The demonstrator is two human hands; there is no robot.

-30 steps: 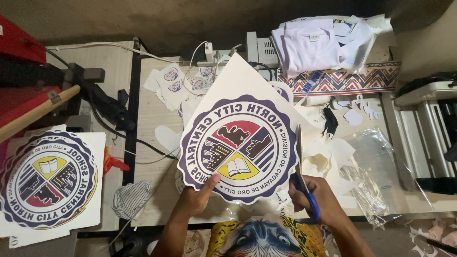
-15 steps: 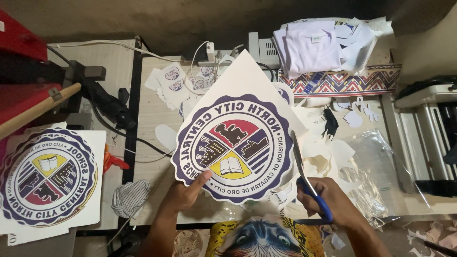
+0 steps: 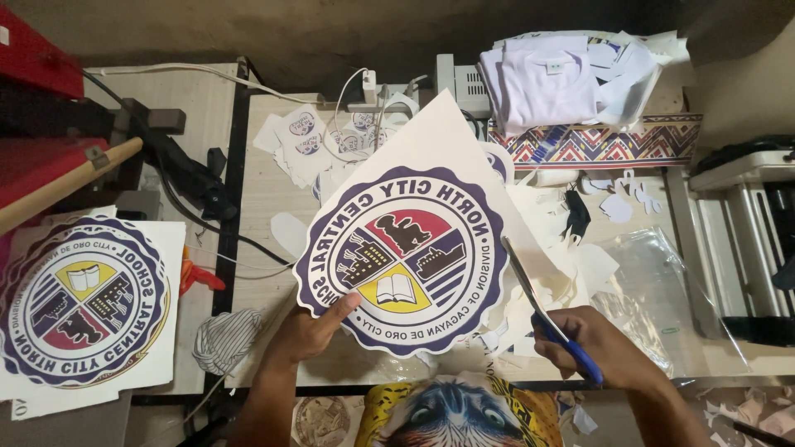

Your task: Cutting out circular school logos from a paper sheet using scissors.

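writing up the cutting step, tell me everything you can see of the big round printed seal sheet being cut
The printed seal sheet looks like stiff white paper or card bearing a round emblem: a scalloped dark purple border, a ring of lettering, and a centre split into red, purple, yellow and white quarters with small pictures. Its lower edge is already trimmed along the scallops; an untrimmed white corner points upward. It is held tilted above the table, pinched at its lower left by the left hand. The right hand works blue-handled scissors at its right edge.

Second round emblem print (image 3: 83, 306), folded white shirts (image 3: 551, 79), clear plastic bag (image 3: 662, 290).
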